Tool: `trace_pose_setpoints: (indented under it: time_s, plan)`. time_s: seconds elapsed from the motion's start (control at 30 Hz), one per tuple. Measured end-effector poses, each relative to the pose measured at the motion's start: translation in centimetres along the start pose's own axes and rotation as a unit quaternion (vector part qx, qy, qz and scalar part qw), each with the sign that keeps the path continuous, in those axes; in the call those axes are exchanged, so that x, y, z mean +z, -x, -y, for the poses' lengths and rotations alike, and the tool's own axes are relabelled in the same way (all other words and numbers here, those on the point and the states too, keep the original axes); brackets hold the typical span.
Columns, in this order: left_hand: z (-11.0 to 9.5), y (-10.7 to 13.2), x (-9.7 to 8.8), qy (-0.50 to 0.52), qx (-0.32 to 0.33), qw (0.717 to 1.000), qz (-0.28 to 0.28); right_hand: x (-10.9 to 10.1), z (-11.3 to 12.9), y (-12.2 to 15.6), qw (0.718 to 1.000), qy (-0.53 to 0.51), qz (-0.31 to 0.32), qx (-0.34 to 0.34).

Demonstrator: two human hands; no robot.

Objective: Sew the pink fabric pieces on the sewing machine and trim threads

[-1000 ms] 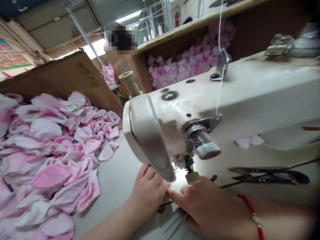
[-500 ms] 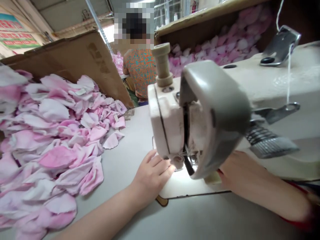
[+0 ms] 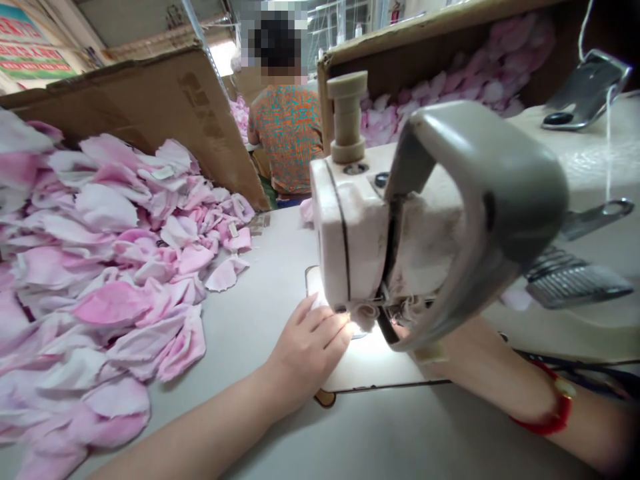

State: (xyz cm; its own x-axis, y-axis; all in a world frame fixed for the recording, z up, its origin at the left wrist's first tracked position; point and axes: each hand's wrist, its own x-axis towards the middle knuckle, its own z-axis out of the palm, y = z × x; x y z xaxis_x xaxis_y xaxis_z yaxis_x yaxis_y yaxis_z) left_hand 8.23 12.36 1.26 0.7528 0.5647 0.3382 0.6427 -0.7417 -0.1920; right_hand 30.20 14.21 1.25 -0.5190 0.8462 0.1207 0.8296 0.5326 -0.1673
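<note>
The white sewing machine (image 3: pixel 340 227) stands before me, with a grey looped guard (image 3: pixel 520 180) at its front. My left hand (image 3: pixel 315 340) lies on the lit plate left of the needle area, fingers stretched forward and close together. Under its fingertips a bit of pale cloth (image 3: pixel 319 302) shows; most of it is hidden. From the right, my right hand (image 3: pixel 460 347) reaches in behind the guard toward the needle area. Its fingers are mostly hidden there, so their grip cannot be made out. A red bracelet (image 3: pixel 553 417) circles that wrist.
A heap of pink and white cloth pieces (image 3: pixel 120 300) covers the table's left side, against a cardboard sheet (image 3: pixel 150 100). More pink pieces (image 3: pixel 450 87) fill a carton behind the machine. Farther back sits a person in a patterned shirt (image 3: pixel 287 140). A thread stand knob (image 3: pixel 347 113) tops the machine.
My right hand has moved left, farther in behind the guard, and its bracelet now shows clearly. The machine appears shifted right in view. My left hand stays by the needle area.
</note>
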Motion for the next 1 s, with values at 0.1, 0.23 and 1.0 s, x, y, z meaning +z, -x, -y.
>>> trace_pose_setpoints:
  time_s: [0.1,0.23,1.0]
  plan:
    - [-0.2,-0.1,0.1,-0.022,-0.007,1.0,-0.006,-0.3,-0.1,-0.2,1.0,0.012,0.013,-0.001]
    - [-0.5,-0.1,0.5,-0.034,-0.021,0.999,0.004,-0.7,0.2,-0.1,1.0,0.017,0.013,-0.002]
    - [0.5,-0.3,0.0,0.079,-0.045,0.996,0.017,-1.3,-0.1,-0.3,0.999,0.039,0.026,-0.002]
